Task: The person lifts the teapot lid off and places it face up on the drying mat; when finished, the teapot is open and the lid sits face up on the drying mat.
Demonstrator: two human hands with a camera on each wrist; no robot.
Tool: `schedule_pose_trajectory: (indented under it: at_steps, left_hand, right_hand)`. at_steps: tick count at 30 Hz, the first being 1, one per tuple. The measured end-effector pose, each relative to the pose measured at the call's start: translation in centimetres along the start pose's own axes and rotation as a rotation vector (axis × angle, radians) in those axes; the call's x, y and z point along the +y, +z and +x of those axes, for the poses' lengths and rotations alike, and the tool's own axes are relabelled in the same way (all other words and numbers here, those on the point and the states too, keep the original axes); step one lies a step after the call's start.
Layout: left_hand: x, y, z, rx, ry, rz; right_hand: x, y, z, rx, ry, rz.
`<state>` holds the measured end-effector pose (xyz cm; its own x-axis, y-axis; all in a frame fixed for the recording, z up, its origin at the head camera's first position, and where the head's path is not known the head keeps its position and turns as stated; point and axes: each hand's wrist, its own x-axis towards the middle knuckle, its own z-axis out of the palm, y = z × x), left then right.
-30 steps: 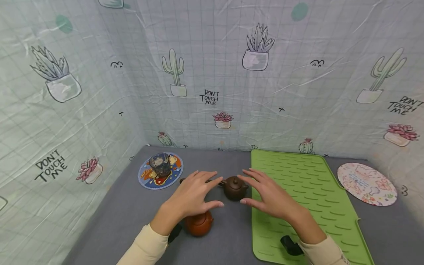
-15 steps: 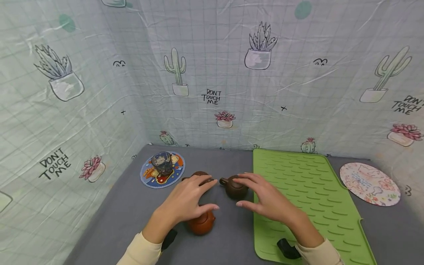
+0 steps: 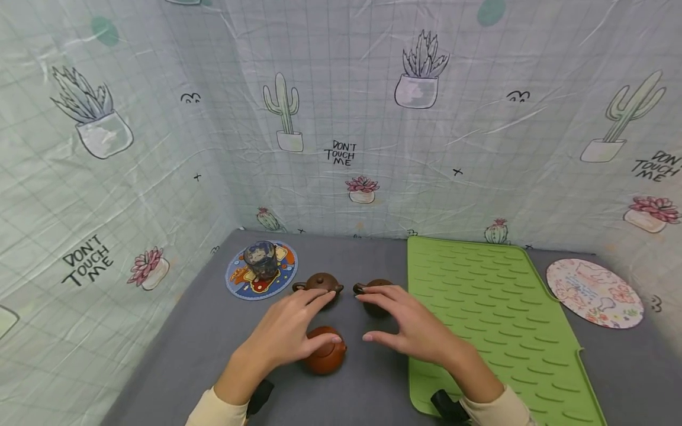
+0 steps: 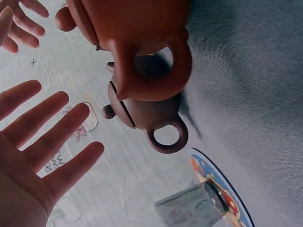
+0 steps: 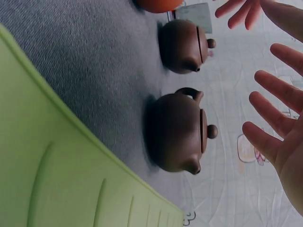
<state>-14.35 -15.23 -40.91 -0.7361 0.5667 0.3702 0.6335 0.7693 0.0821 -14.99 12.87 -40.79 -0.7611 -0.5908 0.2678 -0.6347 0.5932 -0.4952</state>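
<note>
At the left, we see a glass [image 3: 261, 259] standing on a blue round mat [image 3: 288, 272]. Next, the left hand [image 3: 282, 329], its fingers spread, is lower in the head view than before, so we see more of the left brown teapot [image 3: 321, 282], standing behind the red teapot [image 3: 327, 361]. The right brown teapot [image 5: 175, 132] stands beside the green mat [image 3: 479, 313]; the right hand [image 3: 411, 325], also spread, now covers more of it.

The grey tabletop [image 3: 373, 384] carries three teapots [image 3: 325, 360], a green mat [image 3: 479, 296], two coasters [image 3: 595, 293].
</note>
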Motion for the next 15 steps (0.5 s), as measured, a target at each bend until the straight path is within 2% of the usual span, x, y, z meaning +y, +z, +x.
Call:
schedule_pose_trajectory:
  at_steps: [8,15]
  left_hand:
    - [-0.1,0.1,-0.9,0.033,-0.005,0.014]
    - [-0.1,-0.1,-1.5,0.025,-0.037,-0.013]
  right_hand:
    - [-0.7,0.7,0.4,-0.019,-0.02,0.029]
    - [-1.0,1.5,0.5,-0.039,-0.023,0.035]
